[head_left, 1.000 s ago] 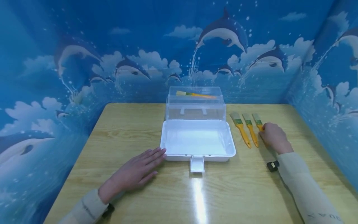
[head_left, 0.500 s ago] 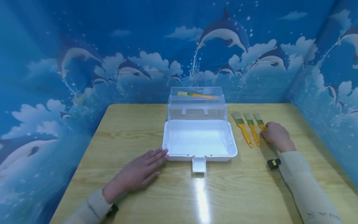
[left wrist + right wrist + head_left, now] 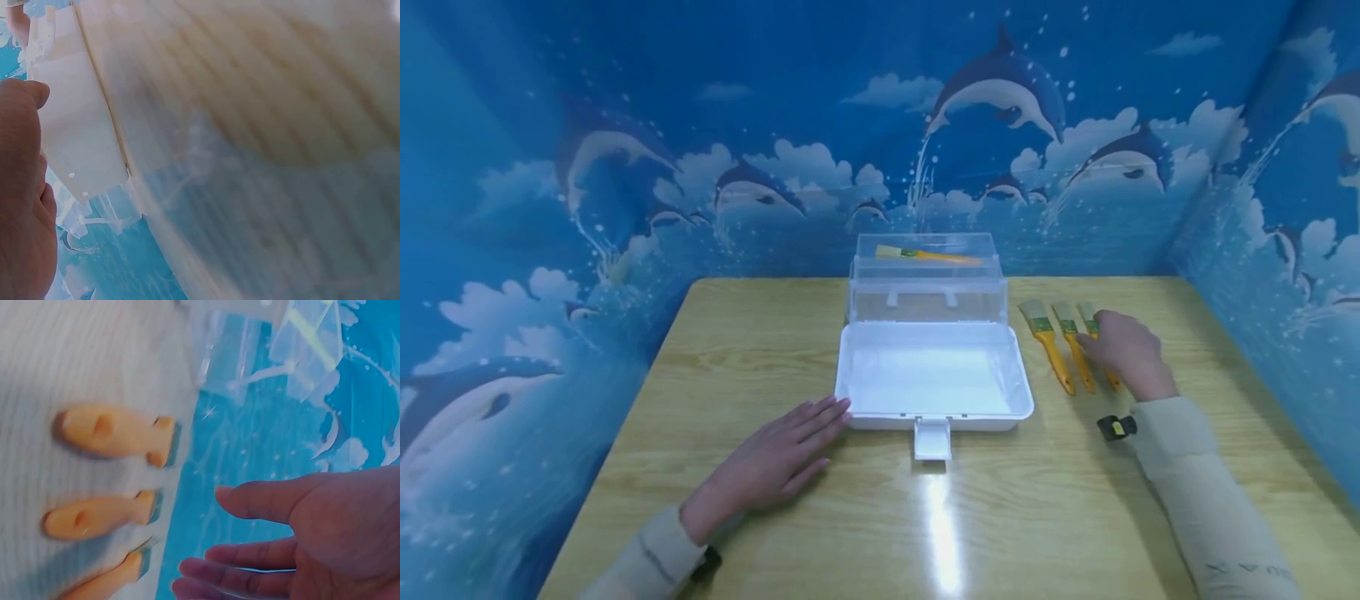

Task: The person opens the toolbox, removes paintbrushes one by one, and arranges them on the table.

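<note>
My left hand (image 3: 767,458) lies flat, fingers extended, its fingertips touching the front left corner of a white plastic box (image 3: 985,424). The box stands with its clear lid (image 3: 928,298) raised at the back. One paintbrush (image 3: 946,257) with a yellow handle shows at the top of that lid. To the right of the box lie three paintbrushes side by side: a wide one (image 3: 1052,357), a middle one (image 3: 1078,352) and a right one (image 3: 1113,380). Over the right brush hovers my right hand (image 3: 1127,350), partly hiding it. The right wrist view shows this hand (image 3: 344,531) holding nothing, fingers loosely extended.
A latch flap (image 3: 932,442) hangs from the front of the box. All this is on a wooden table (image 3: 1037,517). Blue dolphin-print curtains (image 3: 820,100) rise behind the table and at both sides.
My right hand has let go of the right paintbrush, which now lies beside the other two, and has shifted slightly left and away from me. The left hand stays at the box corner.
</note>
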A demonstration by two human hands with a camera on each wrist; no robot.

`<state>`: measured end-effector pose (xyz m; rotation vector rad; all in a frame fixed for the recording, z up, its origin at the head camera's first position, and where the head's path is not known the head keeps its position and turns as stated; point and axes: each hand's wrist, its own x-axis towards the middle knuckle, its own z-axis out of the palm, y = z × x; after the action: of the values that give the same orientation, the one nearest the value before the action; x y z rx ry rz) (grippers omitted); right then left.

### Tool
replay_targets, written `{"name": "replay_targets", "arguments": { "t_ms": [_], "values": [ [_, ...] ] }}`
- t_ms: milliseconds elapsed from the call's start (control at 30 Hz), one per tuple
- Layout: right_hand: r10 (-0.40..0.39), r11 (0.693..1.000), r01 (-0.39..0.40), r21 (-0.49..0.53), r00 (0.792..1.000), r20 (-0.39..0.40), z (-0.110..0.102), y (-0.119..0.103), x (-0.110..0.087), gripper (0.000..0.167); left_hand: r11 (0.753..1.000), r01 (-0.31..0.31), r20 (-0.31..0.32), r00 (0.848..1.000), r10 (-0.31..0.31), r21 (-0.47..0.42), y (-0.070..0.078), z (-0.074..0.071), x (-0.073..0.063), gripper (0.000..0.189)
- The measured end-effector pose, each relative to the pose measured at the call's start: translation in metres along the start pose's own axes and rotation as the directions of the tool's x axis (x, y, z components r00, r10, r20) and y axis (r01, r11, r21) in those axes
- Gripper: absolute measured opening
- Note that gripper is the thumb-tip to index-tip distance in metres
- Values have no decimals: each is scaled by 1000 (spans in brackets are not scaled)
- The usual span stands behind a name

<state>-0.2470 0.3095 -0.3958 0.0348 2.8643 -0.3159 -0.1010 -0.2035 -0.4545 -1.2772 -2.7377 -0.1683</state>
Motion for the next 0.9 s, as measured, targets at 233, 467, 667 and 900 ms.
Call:
{"name": "replay_targets", "arguments": {
  "t_ms": [233,467,667,900],
  "values": [
    [-49,998,51,21,994,-95,-7,-20,-7,61,1000,-4,-19,1000,4,2,-1,2,0,69],
    [-120,989,132,68,981,-149,-14,-40,-9,56,1000,-12,-22,1000,12,16,-2,2,-2,67],
    [-185,973,208,105,964,-191,-19,-61,-2,51,1000,-23,-29,999,24,9,-3,2,-3,67],
    [-320,927,355,124,918,-236,-28,-82,8,48,999,-36,-37,999,37,9,-4,2,1,66]
  ]
}}
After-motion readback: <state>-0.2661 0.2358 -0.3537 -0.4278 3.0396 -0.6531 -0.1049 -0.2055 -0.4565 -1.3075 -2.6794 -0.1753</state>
